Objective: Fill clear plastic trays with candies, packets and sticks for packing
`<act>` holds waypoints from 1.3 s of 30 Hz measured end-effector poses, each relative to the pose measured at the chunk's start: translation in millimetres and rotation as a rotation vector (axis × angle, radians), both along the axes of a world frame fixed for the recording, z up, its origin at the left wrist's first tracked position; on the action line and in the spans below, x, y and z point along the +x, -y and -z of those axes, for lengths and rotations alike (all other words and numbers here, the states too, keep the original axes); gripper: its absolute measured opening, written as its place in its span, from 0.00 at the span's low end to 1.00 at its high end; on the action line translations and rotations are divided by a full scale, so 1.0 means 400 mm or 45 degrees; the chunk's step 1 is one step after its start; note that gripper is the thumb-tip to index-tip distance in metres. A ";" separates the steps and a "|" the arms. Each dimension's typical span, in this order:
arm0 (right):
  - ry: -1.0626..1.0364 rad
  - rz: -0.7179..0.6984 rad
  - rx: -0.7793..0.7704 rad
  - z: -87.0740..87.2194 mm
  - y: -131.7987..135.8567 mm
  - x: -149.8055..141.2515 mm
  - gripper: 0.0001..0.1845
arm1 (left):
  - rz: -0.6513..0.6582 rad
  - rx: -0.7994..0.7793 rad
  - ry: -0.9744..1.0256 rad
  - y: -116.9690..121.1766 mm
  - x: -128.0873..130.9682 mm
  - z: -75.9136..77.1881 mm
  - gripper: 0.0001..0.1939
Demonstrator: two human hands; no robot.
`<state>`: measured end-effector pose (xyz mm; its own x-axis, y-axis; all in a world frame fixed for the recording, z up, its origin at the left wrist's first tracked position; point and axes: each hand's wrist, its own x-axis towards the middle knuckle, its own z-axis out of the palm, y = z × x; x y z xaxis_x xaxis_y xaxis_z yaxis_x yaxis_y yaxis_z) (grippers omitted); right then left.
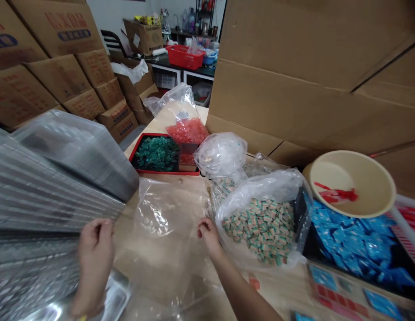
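My left hand (95, 263) is blurred and curled beside a tall stack of clear ribbed plastic trays (53, 191), close to the left edge of a flat, clear plastic bag (160, 236) lying on the wooden table (127, 236). My right hand (209, 236) has curled fingers at the bag's right edge, but I cannot tell if they grip it. Just right of that hand sits an open plastic bag of small green-and-cream wrapped sweets (264, 227). Behind it, a puffed clear bag (220, 154) stands tied shut.
A red-rimmed tray of green pieces (157, 154) and a bag of red pieces (187, 131) stand ahead. To the right are a cream basin (351, 183) and a black tray of blue packets (357, 243). Cardboard cartons wall both sides.
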<state>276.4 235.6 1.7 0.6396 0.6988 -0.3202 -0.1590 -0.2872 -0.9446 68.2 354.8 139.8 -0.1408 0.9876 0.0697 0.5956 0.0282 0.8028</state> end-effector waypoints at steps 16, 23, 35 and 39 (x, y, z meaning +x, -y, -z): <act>0.774 0.088 -0.285 0.010 -0.096 0.117 0.14 | 0.790 -0.111 0.014 -0.036 0.525 0.328 0.11; 1.187 -0.127 -0.398 -0.057 -0.133 0.152 0.19 | 0.839 -0.097 -0.061 -0.023 0.525 0.340 0.11; 1.281 -0.278 -0.748 -0.058 -0.176 0.189 0.14 | 0.797 -0.166 -0.055 -0.016 0.557 0.355 0.07; 1.270 -0.287 -0.776 -0.058 -0.176 0.192 0.13 | 0.707 -0.147 0.082 -0.019 0.517 0.351 0.10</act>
<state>353.3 306.2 25.1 0.6773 0.7324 -0.0694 0.6800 -0.6592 -0.3212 275.2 362.5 -0.6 0.4013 0.9153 -0.0347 0.4963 -0.1854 0.8481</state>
